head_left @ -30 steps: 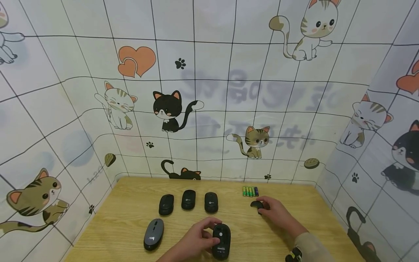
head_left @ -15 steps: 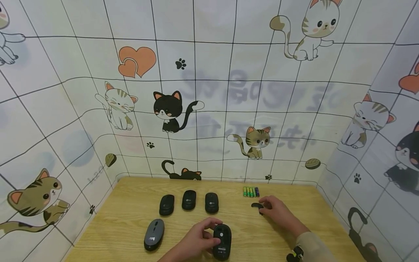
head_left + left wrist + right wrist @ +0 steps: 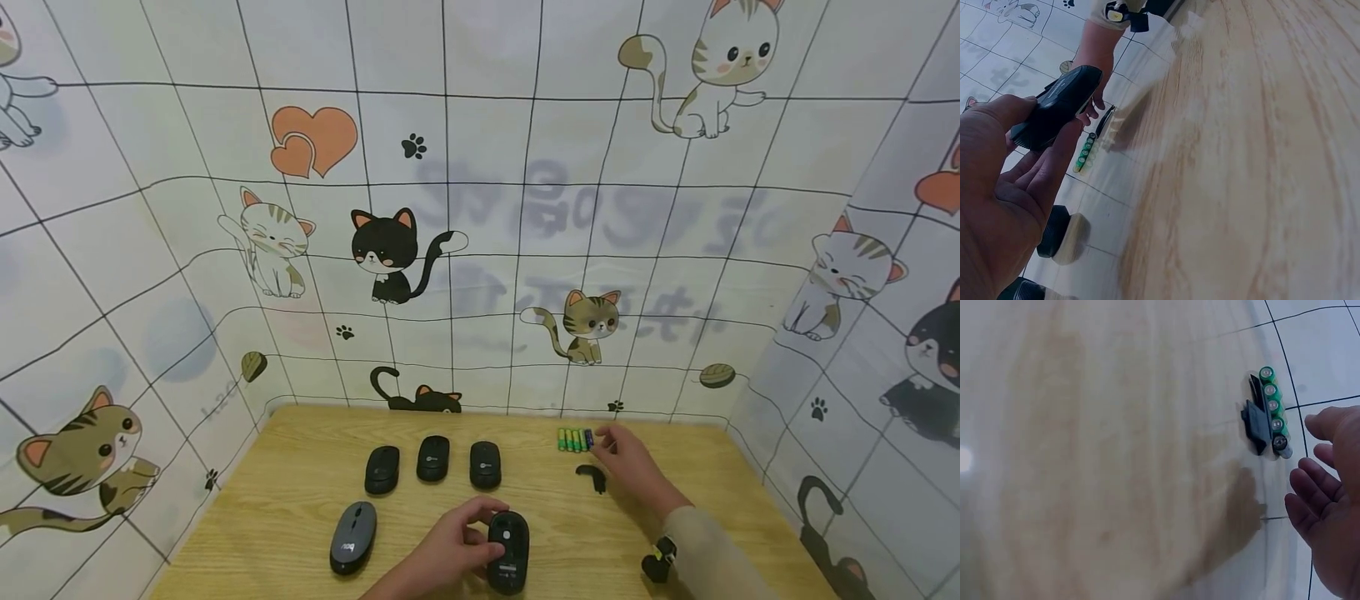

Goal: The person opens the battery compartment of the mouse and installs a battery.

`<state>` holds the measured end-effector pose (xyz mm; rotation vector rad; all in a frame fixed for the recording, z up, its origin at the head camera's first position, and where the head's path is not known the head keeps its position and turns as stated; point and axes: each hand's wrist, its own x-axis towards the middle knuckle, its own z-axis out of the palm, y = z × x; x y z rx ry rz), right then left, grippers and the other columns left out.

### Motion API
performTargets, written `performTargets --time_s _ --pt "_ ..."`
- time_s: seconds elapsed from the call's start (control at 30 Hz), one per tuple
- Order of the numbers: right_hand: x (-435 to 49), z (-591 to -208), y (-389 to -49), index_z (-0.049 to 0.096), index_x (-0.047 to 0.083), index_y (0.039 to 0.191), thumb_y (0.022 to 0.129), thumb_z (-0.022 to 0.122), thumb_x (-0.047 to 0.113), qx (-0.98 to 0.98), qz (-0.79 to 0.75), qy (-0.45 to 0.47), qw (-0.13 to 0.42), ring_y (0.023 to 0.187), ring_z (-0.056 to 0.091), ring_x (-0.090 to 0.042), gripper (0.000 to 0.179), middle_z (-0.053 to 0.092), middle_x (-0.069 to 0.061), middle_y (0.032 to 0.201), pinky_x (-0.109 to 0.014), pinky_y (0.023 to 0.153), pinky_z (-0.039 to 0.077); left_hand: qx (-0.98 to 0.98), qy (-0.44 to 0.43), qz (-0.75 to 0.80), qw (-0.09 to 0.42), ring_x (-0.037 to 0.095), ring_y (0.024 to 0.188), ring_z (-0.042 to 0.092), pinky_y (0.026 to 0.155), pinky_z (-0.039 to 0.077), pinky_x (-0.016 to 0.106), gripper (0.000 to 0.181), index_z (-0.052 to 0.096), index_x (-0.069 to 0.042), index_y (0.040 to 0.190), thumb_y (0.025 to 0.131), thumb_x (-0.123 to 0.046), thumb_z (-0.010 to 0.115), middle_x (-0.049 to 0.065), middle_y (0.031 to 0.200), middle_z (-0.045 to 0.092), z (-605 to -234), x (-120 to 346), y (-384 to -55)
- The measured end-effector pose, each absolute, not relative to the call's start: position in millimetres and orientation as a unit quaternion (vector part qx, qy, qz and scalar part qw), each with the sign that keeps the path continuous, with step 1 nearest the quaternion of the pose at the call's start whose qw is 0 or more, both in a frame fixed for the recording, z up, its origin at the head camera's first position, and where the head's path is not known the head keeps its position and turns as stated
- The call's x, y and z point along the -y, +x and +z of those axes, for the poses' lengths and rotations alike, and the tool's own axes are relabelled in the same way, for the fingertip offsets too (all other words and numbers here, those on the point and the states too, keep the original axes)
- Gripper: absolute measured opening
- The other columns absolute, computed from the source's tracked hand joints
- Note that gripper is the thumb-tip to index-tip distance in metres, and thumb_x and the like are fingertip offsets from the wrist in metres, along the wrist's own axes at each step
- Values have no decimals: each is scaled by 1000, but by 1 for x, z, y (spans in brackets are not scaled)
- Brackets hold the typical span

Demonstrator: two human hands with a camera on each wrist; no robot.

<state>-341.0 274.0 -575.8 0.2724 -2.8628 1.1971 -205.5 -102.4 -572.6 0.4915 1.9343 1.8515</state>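
My left hand (image 3: 450, 546) grips a black computer mouse (image 3: 508, 553) by its side, underside facing up with a pale round spot and a label on it. In the left wrist view thumb and fingers pinch the mouse (image 3: 1060, 106). At the back right, my right hand (image 3: 636, 468) hovers beside a row of batteries (image 3: 574, 440), several green ones and a dark one at the right end. The right wrist view shows its fingers loosely bent and apart from the batteries (image 3: 1273, 405). A black battery cover (image 3: 592, 477) lies on the table just in front of them.
Three black mice (image 3: 432, 458) stand in a row at the back left of the wooden table (image 3: 285, 475). A grey mouse (image 3: 352, 537) sits in front of them, left of my left hand. A cat-print sheet (image 3: 480, 250) hangs behind the table and at its sides.
My right hand has let go of the battery cover and moved back to the right end of the battery row. The left hand keeps the mouse in nearly the same place.
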Motion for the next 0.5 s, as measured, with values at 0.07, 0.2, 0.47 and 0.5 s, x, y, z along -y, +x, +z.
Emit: performTargets --time_s 0.07,0.2,0.47,0.5 --pt "-273 -575 -349 59 -3 145 112 67 15 921 378 90 11 103 65 -25 39 64 -12 117 -45 82 58 -696 175 664 208 27 95 78 71 68 37 47 64 -17 147 104 -2 76 9 123 67 -573 103 -206" --pt "-272 -573 -362 55 -6 151 113 65 15 929 355 104 -2 104 68 -28 45 67 -14 115 -49 84 60 -697 172 664 208 27 95 78 71 68 38 47 65 -18 146 103 -2 76 9 123 67 -571 102 -205" --pt "-276 -571 -377 52 -7 156 114 62 10 934 328 140 -32 107 70 -32 47 72 -15 117 -57 92 59 -695 170 665 214 27 96 79 73 68 38 47 64 -15 148 104 -1 75 10 123 67 -570 101 -205" --pt "-277 -571 -378 52 -7 157 114 61 11 933 328 142 -36 109 70 -34 47 72 -16 118 -59 94 58 -694 170 666 216 27 96 78 73 68 38 47 64 -15 148 104 -1 75 10 123 66 -571 101 -205"
